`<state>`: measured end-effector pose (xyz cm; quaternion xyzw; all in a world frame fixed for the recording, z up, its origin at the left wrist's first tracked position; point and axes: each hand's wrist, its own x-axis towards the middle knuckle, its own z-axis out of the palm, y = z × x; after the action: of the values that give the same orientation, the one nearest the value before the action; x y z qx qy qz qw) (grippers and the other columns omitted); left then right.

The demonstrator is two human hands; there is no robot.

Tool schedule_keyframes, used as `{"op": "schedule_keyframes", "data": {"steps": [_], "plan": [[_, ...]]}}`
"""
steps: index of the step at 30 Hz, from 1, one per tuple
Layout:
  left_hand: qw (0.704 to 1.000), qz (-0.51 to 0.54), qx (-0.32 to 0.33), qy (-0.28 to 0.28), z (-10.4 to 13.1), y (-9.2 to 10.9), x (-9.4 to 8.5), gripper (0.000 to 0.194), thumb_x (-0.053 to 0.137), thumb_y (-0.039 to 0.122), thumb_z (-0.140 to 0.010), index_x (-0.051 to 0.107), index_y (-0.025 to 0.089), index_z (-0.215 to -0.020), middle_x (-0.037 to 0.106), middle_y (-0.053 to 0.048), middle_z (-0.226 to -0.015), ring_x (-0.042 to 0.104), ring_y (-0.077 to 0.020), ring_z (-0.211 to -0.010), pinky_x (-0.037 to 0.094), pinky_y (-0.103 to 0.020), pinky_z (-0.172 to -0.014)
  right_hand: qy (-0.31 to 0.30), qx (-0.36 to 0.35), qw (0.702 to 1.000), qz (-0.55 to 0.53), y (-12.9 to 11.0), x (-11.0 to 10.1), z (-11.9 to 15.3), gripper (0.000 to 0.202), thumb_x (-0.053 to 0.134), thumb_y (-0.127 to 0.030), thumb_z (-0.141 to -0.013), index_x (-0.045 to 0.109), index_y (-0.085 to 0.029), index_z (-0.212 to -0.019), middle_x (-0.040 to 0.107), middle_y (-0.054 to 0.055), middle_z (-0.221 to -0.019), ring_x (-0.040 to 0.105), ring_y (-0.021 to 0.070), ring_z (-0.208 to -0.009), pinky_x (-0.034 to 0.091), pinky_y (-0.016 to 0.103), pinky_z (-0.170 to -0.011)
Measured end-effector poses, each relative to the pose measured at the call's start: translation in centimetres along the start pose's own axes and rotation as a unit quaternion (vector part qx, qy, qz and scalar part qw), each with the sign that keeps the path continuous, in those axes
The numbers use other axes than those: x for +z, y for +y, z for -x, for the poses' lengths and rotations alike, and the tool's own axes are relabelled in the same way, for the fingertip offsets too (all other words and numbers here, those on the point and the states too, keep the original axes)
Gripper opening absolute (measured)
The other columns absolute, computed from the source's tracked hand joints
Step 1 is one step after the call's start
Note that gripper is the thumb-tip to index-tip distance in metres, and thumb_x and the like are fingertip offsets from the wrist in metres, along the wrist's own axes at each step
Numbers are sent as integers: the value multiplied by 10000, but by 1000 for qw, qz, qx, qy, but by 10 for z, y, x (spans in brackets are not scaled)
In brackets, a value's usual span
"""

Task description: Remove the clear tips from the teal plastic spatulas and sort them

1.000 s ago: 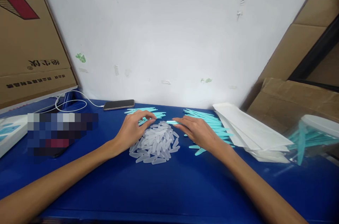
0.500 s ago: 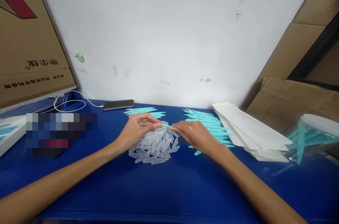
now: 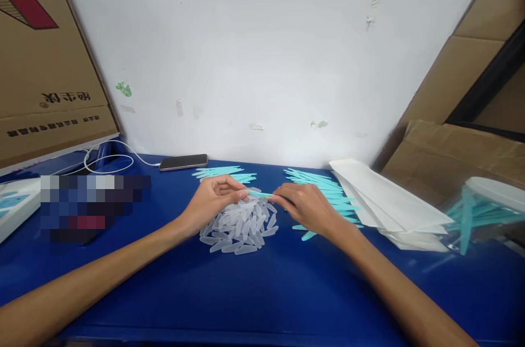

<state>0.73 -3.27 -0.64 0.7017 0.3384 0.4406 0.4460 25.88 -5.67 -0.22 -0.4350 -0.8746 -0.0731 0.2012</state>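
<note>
A thin turquoise plastic stick (image 3: 261, 194) spans the gap between my two hands, above a heap of frosted, translucent plastic caps (image 3: 246, 224). My left hand (image 3: 217, 194) pinches its left end between thumb and index finger. Whether a cap is also in that pinch is hidden. At the right end, the fingers of my right hand (image 3: 301, 202) are closed on the stick. A spread of turquoise sticks (image 3: 328, 189) lies beyond and right of my right hand. Behind my left hand is a smaller pile of the sticks (image 3: 219, 171).
All this lies on a blue table (image 3: 246, 298) against a white wall. A phone (image 3: 183, 162) with a white cable lies at the back left. White paper bags (image 3: 394, 202) and a clear bag of turquoise sticks (image 3: 476, 216) are on the right. Cardboard boxes (image 3: 53, 63) flank both sides.
My right hand has slid slightly right along the stick, so more of its turquoise length shows between the hands. My left hand stays almost still.
</note>
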Motion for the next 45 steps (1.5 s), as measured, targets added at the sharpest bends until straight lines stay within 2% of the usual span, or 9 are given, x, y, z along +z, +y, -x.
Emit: {"op": "schedule_keyframes", "data": {"steps": [5, 8, 13, 18, 22, 28, 36, 40, 45], "plan": [[998, -47, 31, -7, 3, 6, -1, 229, 748, 394, -815, 673, 178, -808, 756, -55, -813, 715, -199, -732, 569, -296, -613, 0, -13, 1000, -3, -9, 2, 0, 440, 327, -417, -1058, 668, -180, -912, 671, 27, -776, 586, 129, -632, 324, 264, -581], [985, -150, 83, -9, 5, 5, 0, 198, 690, 390, -872, 698, 193, -888, 724, -44, -859, 669, -175, -739, 536, -289, -621, 1, -22, 1000, 2, -13, 4, 0, 452, 314, -430, -1060, 669, -188, -919, 668, 22, -773, 587, 125, -629, 311, 268, -568], [891, -388, 227, -60, 3, -2, -4, 278, 494, 293, -998, 672, 250, -1207, 618, -45, -874, 558, -185, -799, 471, -325, -689, -10, -17, 998, 53, -10, -2, -3, 492, 255, -451, -1064, 687, -223, -1003, 692, 26, -825, 626, 141, -682, 314, 267, -553], [854, -474, 214, 17, -9, -14, -25, 299, 442, 302, -1007, 700, 186, -1103, 618, -81, -926, 556, -225, -855, 473, -353, -701, 28, 100, 983, 154, 27, -18, 0, 435, 262, -377, -1065, 608, -222, -1278, 704, 96, -1062, 663, 203, -868, 416, 269, -614], [831, -526, 173, 47, -20, -28, -45, 313, 445, 330, -985, 722, 192, -1036, 649, -95, -940, 588, -255, -872, 492, -371, -701, -52, 156, 970, 180, 67, -21, 13, 381, 356, -367, -1038, 641, -211, -1236, 701, 115, -1104, 660, 248, -979, 475, 306, -720], [825, -550, 127, 43, -25, -43, -58, 325, 457, 301, -931, 752, 171, -968, 666, -142, -976, 642, -291, -871, 526, -391, -690, -156, 179, 963, 131, 103, -11, 27, 408, 401, -371, -1008, 632, -182, -1286, 691, 130, -1196, 648, 291, -1086, 479, 372, -873], [831, -539, 140, 9, -23, -42, -54, 344, 461, 363, -954, 757, 189, -985, 647, -138, -1033, 617, -300, -949, 528, -401, -745, -153, 196, 962, 116, 104, -9, 24, 286, 464, -278, -965, 718, -213, -1080, 730, 95, -1028, 677, 251, -922, 449, 307, -736], [849, -496, 174, -61, -22, -37, -49, 350, 420, 383, -1001, 724, 237, -1094, 638, -95, -1053, 591, -259, -974, 507, -404, -827, -151, 204, 960, 119, 103, -8, 24, 311, 422, -268, -978, 723, -205, -1023, 726, 98, -1010, 668, 241, -882, 426, 294, -692], [854, -472, 163, -147, -19, -35, -45, 411, 336, 399, -1036, 685, 290, -1223, 598, -103, -1122, 536, -260, -1034, 487, -364, -792, -167, 204, 958, 110, 111, -9, 28, 293, 466, -309, -958, 732, -209, -1034, 725, 91, -1009, 663, 243, -896, 426, 292, -708]]}}
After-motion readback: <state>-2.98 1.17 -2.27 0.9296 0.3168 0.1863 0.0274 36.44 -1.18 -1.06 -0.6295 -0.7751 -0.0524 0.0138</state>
